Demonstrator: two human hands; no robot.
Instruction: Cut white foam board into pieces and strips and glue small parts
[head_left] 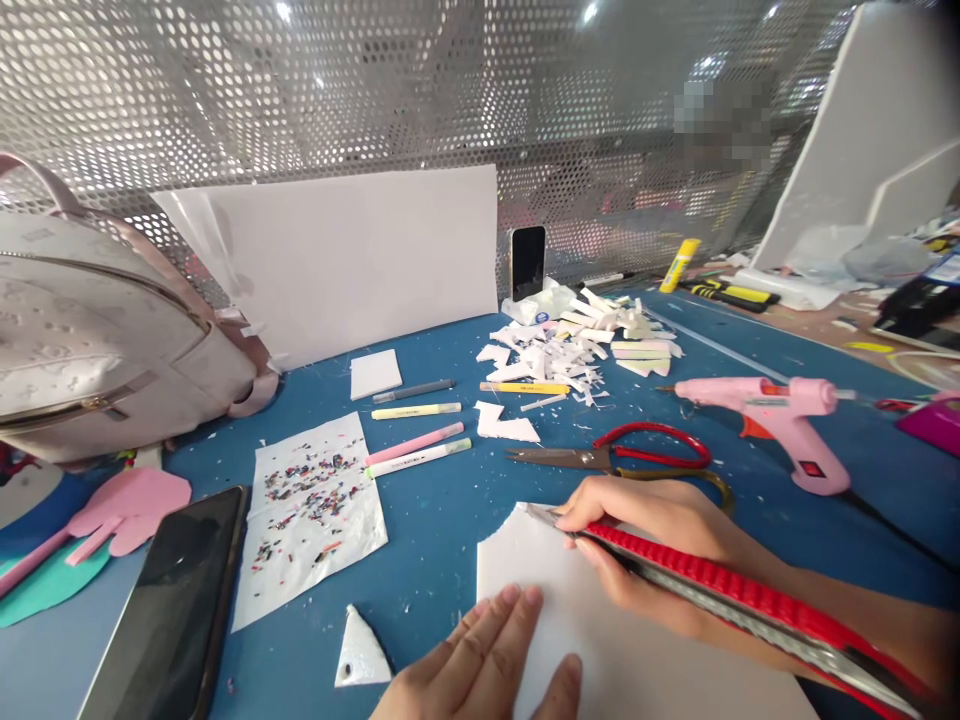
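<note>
A white foam board (637, 650) lies at the front of the table, its far left corner cut away in a curve. My left hand (487, 655) rests flat on its left part with the fingers stretched out. In my right hand (660, 540) is a red utility knife (720, 585), gripped near its front end. The blade tip touches the board at the far edge, close to the curved cut. Left of the board sits a small white triangular piece (360, 650) with a dark dot on it. Scissors (607, 457) with red handles lie just beyond my right hand.
A pink glue gun (780, 410) lies at right, its cord trailing. Foam scraps (570, 340) pile up at the back near an upright phone (527, 262). Several markers (420, 440), a speckled white sheet (315, 520), a large phone (165, 610) and a backpack (112, 330) occupy the left.
</note>
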